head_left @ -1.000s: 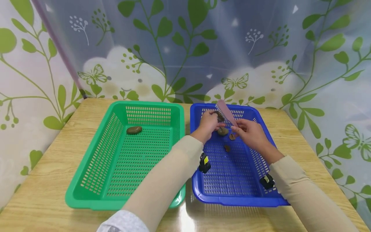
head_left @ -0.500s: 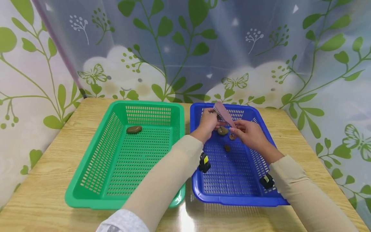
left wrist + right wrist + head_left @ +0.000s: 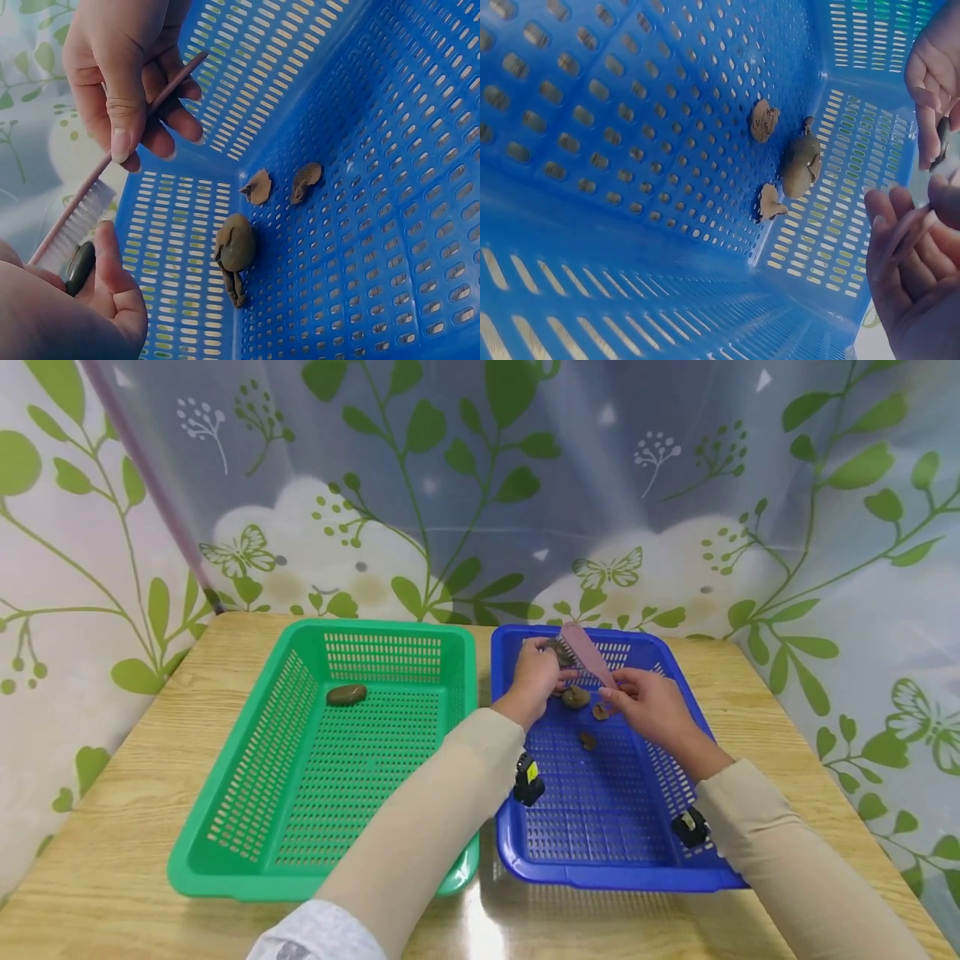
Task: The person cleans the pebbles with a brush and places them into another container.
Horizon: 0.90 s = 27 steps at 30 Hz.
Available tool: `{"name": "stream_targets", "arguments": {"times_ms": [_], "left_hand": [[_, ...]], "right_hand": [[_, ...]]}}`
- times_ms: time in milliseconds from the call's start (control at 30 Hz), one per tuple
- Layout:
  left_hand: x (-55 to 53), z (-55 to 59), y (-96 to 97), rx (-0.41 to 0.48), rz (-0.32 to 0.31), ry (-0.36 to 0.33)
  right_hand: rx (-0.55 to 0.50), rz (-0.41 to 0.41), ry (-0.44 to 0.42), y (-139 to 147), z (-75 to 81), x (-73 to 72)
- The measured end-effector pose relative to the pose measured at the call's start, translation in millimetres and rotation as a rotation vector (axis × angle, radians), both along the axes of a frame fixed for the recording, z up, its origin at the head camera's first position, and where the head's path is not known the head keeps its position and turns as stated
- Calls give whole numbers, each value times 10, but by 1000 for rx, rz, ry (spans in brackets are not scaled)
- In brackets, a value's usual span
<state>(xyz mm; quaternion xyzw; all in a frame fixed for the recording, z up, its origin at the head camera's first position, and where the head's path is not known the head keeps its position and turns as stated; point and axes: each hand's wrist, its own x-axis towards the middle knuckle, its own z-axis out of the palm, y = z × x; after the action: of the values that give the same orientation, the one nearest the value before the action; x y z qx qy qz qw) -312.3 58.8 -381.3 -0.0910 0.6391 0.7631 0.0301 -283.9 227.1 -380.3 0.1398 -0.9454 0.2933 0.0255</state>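
On the worktop (image 3: 127, 777), near the far edge of the blue basket (image 3: 637, 878), the left hand (image 3: 536, 681) pinches the dark stone (image 3: 80, 268), and the right hand (image 3: 648, 706), fingers curled on the pink brush (image 3: 587, 653), has just shifted it slightly aside, so brushing seems in progress.

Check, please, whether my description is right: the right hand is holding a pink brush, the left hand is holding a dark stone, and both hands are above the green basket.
The basket is wrong: the head view shows both hands above the blue basket. The rest stands: the right hand holds the pink brush, the left hand the dark stone.
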Motion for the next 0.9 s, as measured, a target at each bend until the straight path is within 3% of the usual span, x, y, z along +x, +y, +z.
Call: {"name": "stream_targets", "arguments": {"times_ms": [233, 700, 900], "left_hand": [[14, 10, -8, 5, -1, 6], [5, -19, -7, -88, -104, 25], [19, -5, -12, -77, -169, -15]], "right_hand": [[4, -85, 11, 12, 21, 10], [-63, -57, 9, -10, 17, -15], [-54, -58, 7, -9, 16, -12]]}}
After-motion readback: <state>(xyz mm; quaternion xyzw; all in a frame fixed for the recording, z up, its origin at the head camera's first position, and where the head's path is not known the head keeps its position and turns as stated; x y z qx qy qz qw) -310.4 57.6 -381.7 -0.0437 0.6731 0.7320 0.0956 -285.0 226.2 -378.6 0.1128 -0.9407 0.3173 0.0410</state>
